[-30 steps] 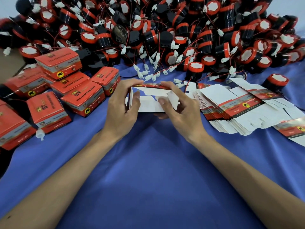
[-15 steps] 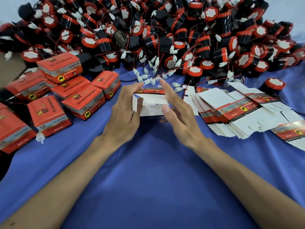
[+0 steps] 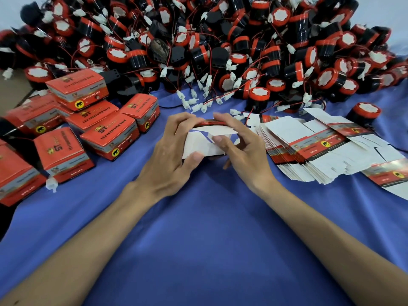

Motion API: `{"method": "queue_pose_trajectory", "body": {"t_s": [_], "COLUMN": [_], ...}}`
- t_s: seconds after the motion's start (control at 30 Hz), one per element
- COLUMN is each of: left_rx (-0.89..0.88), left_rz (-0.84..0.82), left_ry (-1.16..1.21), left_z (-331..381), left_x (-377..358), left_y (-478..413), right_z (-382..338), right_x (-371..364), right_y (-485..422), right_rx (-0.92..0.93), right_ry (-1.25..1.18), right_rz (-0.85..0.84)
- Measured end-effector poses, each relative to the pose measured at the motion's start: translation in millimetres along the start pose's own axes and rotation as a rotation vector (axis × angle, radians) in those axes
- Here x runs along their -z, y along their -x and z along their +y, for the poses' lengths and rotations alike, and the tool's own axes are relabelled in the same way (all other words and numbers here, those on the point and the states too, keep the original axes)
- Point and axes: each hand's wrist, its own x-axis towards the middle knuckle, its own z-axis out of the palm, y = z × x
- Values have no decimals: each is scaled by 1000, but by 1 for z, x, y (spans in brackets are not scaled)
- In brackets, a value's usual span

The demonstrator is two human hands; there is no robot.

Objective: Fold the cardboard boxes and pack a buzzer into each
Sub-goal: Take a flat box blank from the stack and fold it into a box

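1. Two hands met on one carton in the head view. Your left hand (image 3: 167, 157) gripped the left end of the half-folded box (image 3: 198, 145), with its fingers curled over the far red edge and its thumb on the near lower corner.
2. Your right hand (image 3: 240, 149) held the box's right end. Its fingers hooked over the same red edge and its thumb lay against a white flap (image 3: 223, 130).
3. The box sat between your palms, low over the blue cloth (image 3: 209, 228), with its white inside facing you. You could not tell whether it touched the cloth.
4. Closed boxes (image 3: 110, 138) lay near, left of your left hand. A fanned stack of flat blanks (image 3: 309, 151) lay just beside your right hand. The buzzer pile (image 3: 198, 51) lay beyond the box, apart from both hands.
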Motion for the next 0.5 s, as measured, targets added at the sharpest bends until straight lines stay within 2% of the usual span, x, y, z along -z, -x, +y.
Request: {"method": "queue_pose_trajectory", "body": {"t_s": [0.17,0.3,0.5], "left_rx": [-34,14,-1], "left_rz": [20,46,82], "left_ry": [91,125,60], "left_z": [-2,-6,-2], "left_x": [-2,-4,-1], "left_y": [-5,-5,-3], "right_z": [0,0,-7], "right_x": [-2,-1,-5], "right_y": [1,1,5], "right_rx": [-35,-55,29], "right_ry": [-68,-92,-28], "right_rz": [14,7,35]}}
